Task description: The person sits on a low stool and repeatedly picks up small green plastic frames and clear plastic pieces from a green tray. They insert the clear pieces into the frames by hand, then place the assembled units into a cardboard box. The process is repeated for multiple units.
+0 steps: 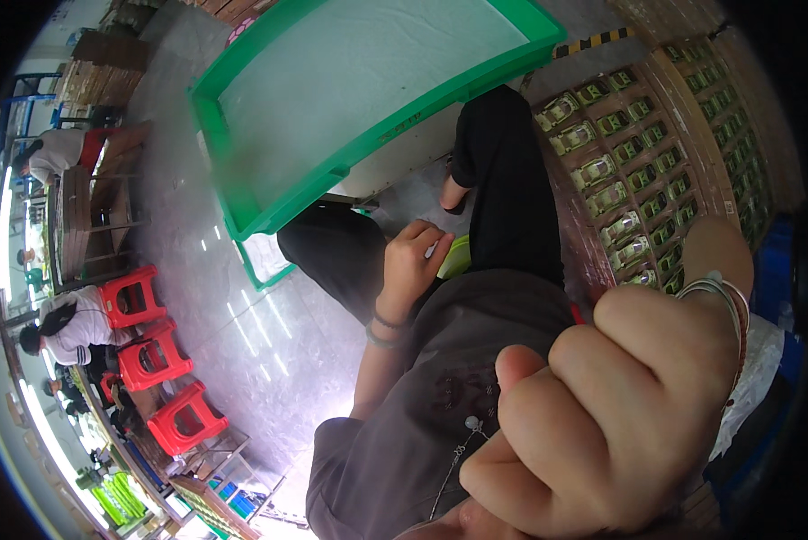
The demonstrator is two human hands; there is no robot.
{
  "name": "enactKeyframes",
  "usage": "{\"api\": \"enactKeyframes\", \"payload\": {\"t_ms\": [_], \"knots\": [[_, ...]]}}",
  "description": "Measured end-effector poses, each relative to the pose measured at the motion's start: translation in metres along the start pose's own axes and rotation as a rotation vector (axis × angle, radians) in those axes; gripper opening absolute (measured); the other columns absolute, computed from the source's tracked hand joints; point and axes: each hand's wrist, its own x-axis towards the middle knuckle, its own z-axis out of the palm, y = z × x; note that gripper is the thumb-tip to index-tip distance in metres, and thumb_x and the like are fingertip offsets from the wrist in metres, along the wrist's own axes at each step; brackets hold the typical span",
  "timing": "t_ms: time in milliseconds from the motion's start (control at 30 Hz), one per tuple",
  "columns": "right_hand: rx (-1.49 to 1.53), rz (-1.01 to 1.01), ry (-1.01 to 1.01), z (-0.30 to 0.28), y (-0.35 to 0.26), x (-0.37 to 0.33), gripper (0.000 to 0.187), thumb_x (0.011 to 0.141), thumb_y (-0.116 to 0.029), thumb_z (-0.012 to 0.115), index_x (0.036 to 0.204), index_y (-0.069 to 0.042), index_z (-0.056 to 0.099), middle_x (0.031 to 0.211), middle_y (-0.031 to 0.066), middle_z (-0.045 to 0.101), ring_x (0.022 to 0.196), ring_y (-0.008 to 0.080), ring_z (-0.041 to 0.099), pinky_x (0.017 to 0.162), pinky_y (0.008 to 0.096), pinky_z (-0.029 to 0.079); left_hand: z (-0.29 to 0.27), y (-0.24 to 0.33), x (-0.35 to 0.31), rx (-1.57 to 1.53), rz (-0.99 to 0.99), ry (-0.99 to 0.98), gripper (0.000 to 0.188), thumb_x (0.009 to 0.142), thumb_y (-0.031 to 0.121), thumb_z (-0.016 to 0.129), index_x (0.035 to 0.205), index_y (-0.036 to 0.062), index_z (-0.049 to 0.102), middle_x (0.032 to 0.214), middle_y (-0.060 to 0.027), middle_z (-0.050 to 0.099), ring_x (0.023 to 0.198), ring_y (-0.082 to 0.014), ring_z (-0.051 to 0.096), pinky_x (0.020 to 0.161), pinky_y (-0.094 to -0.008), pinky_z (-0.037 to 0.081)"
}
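My left hand (pixel 413 263) is above my lap, its fingers curled in and the thumb close against them. What it holds, if anything, is hidden. Just beside it, between my legs, shows a lime-green rounded thing (pixel 456 258), partly covered; I cannot tell whether the hand touches it. My right hand (pixel 606 405), large and near the camera at the lower right, is closed with knuckles bent. Its fingertips and anything inside them are out of sight. In front of my knees is a big green-rimmed tray (pixel 350 171) with a pale inner surface.
To the right, boxes hold rows of small green toy cars (pixel 615 171). Black-and-yellow tape (pixel 593 42) runs beyond the tray's corner. On the left, red stools (pixel 157 355) line a workbench where other people (pixel 76 324) sit. Stacked brown boards (pixel 103 67) stand at the far left.
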Motion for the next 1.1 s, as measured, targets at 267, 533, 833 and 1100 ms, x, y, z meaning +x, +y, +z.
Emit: {"api": "enactKeyframes", "payload": {"t_ms": [267, 533, 833, 1100], "knots": [[-0.182, -0.228, 0.058, 0.005, 0.014, 0.004, 0.033, 0.067, -0.005, 0.059, 0.055, -0.011, 0.030, 0.053, 0.0010, 0.024, 0.044, 0.0155, 0.024, 0.042, 0.0285, 0.016, -0.001, -0.005, 0.000, -0.007, 0.035, -0.005, 0.014, 0.078, 0.013, 0.071, 0.074, 0.0020, 0.065, 0.075, -0.0084, 0.061, 0.063, -0.0276, 0.061, 0.055, -0.0360, 0.048], [-0.353, -0.549, 0.423, 0.024, 0.041, -0.021, 0.031, 0.080, -0.008, 0.067, 0.082, -0.010, 0.037, 0.058, 0.0020, 0.032, 0.044, 0.0126, 0.025, 0.037, 0.0255, 0.022, 0.001, -0.006, -0.001, -0.015, 0.014, 0.003, 0.015, 0.079, 0.015, 0.070, 0.073, 0.0024, 0.065, 0.074, -0.0091, 0.060, 0.062, -0.0283, 0.061, 0.055, -0.0363, 0.047], [-0.355, -0.624, 0.502, 0.023, 0.040, -0.039, 0.031, 0.080, -0.009, 0.069, 0.087, -0.011, 0.039, 0.060, 0.0001, 0.032, 0.047, 0.0107, 0.028, 0.037, 0.0228, 0.025, 0.002, -0.007, -0.002, -0.019, 0.015, 0.014, 0.013, 0.077, 0.011, 0.071, 0.072, 0.0017, 0.064, 0.075, -0.0090, 0.061, 0.063, -0.0276, 0.060, 0.054, -0.0356, 0.047], [-0.431, -0.808, 0.500, 0.036, 0.059, -0.029, 0.029, 0.078, -0.009, 0.069, 0.086, -0.010, 0.042, 0.060, -0.0008, 0.032, 0.047, 0.0106, 0.027, 0.037, 0.0222, 0.021, 0.009, -0.009, -0.001, -0.064, -0.010, -0.073, 0.010, 0.077, 0.006, 0.069, 0.074, -0.0010, 0.063, 0.074, -0.0112, 0.060, 0.063, -0.0267, 0.060, 0.057, -0.0332, 0.047]]}}
